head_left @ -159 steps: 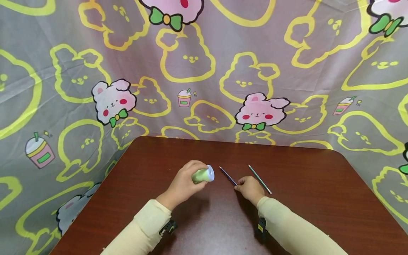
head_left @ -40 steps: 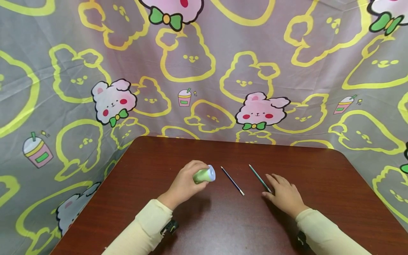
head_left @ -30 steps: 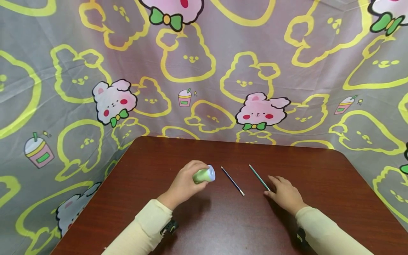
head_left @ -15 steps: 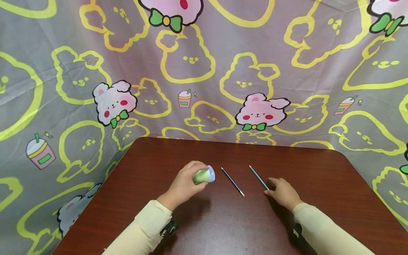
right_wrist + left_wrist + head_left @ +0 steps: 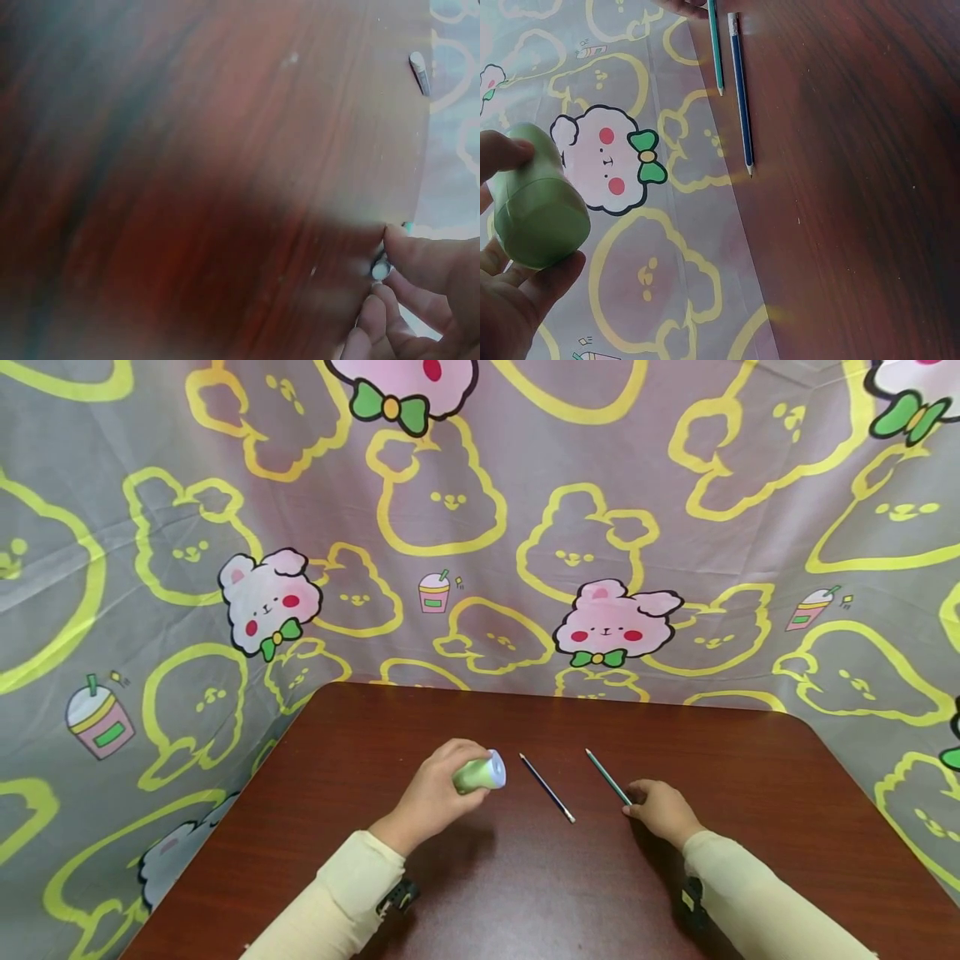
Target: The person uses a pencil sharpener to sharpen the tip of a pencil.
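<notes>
In the head view my left hand [image 5: 435,793] grips a light green pencil sharpener [image 5: 472,775], its pale blue end with a small dark spot facing right. The left wrist view shows the rounded green back of the sharpener [image 5: 544,217] between thumb and fingers. My right hand [image 5: 662,812] pinches the eraser end of a teal pencil [image 5: 606,774] lying on the table. From the right wrist, the round pencil end [image 5: 381,270] shows between thumb and fingertips. Between the hands lies a dark blue pencil [image 5: 547,787] with a white eraser, touched by neither.
The reddish-brown wooden table [image 5: 525,893] has rounded far corners. A grey curtain [image 5: 480,527] printed with yellow bear outlines and pink faces hangs behind it and along the sides.
Earlier my right hand held the dark blue pencil, then let it go and moved right. Its spread fingers have since closed on the teal pencil. The left hand has stayed put with the sharpener.
</notes>
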`<control>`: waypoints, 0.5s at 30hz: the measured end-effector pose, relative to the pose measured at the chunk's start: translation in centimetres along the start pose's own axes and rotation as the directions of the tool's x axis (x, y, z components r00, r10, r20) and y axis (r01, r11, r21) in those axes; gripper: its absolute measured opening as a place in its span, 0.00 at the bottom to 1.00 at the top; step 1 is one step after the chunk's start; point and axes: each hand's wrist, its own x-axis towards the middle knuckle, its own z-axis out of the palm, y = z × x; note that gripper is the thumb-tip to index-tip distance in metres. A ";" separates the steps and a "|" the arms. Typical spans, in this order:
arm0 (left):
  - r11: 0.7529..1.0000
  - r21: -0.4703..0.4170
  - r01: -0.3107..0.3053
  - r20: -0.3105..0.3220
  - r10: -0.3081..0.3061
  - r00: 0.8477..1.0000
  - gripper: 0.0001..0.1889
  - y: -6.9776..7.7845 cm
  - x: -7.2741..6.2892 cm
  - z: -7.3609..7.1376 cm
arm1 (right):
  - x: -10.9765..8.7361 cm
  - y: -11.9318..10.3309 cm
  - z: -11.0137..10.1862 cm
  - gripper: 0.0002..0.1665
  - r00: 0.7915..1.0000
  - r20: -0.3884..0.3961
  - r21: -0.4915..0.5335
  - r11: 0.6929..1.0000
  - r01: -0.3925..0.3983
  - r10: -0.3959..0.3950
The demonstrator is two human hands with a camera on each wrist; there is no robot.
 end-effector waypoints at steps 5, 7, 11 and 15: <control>1.000 -0.002 0.002 0.006 -0.002 1.000 0.23 0.0 -0.1 0.1 | 0.0 0.0 0.0 0.19 1.000 -0.028 -0.007 1.000 -0.012 0.012; 1.000 0.001 0.003 0.007 -0.003 1.000 0.23 0.0 -0.1 0.1 | 0.0 -0.1 0.0 0.18 0.999 -0.030 -0.008 1.000 -0.022 0.022; 1.000 0.002 0.004 0.010 -0.004 1.000 0.23 0.0 -0.2 0.2 | -0.1 -0.4 -0.1 0.16 0.999 -0.028 -0.013 0.999 -0.032 0.031; 1.000 -0.002 0.006 0.011 -0.006 1.000 0.23 0.0 -0.2 0.2 | 0.0 -0.5 -0.1 0.14 0.999 -0.033 -0.029 0.999 -0.020 0.019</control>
